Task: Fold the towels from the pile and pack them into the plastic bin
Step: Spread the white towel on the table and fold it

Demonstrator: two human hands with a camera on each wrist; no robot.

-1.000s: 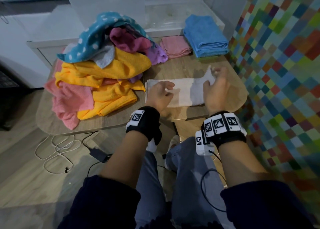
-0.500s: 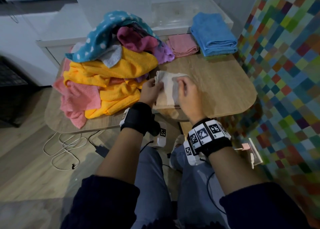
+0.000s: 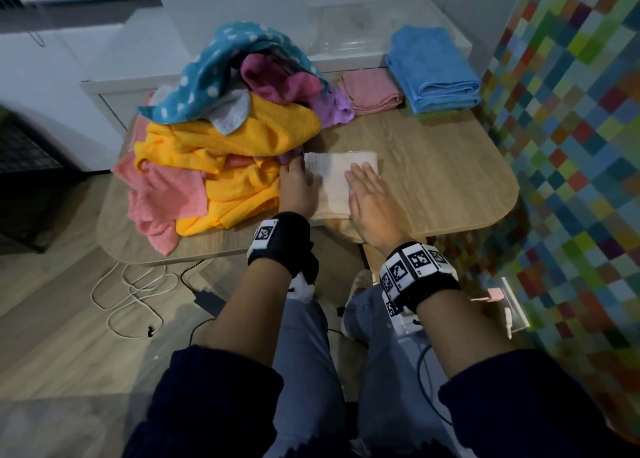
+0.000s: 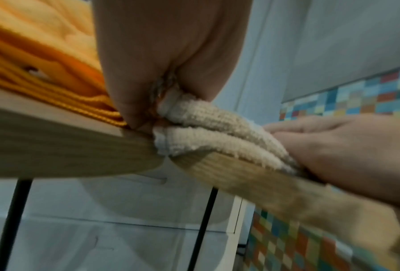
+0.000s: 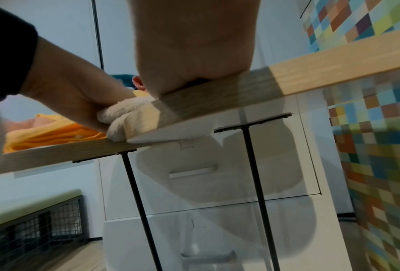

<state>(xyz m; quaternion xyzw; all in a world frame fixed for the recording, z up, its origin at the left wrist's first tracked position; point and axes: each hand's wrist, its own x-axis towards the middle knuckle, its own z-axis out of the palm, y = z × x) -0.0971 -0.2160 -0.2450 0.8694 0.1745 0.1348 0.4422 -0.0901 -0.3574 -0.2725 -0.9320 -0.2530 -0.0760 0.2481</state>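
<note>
A cream towel [image 3: 337,180] lies folded in a small rectangle on the wooden table [image 3: 450,180], near its front edge. My left hand [image 3: 298,184] grips the towel's left edge, right beside the pile; in the left wrist view the cream towel's [image 4: 217,128] layers run into my left hand [image 4: 171,55]. My right hand [image 3: 363,194] lies flat on the right half, fingers straight. The pile of unfolded towels [image 3: 225,139], yellow, pink, purple and dotted teal, fills the table's left half. A clear plastic bin [image 3: 349,54] stands behind the table's far edge.
A folded pink towel [image 3: 372,90] and a folded blue towel [image 3: 433,70] lie at the table's far edge. A multicoloured tiled wall [image 3: 571,146] runs along the right. Cables [image 3: 138,295] trail on the floor at the left, under the table's thin black legs [image 5: 254,183].
The towel lay stretched out across the table; my right hand carried its right end over to the left. It is now a compact fold, and my right hand has flattened on top.
</note>
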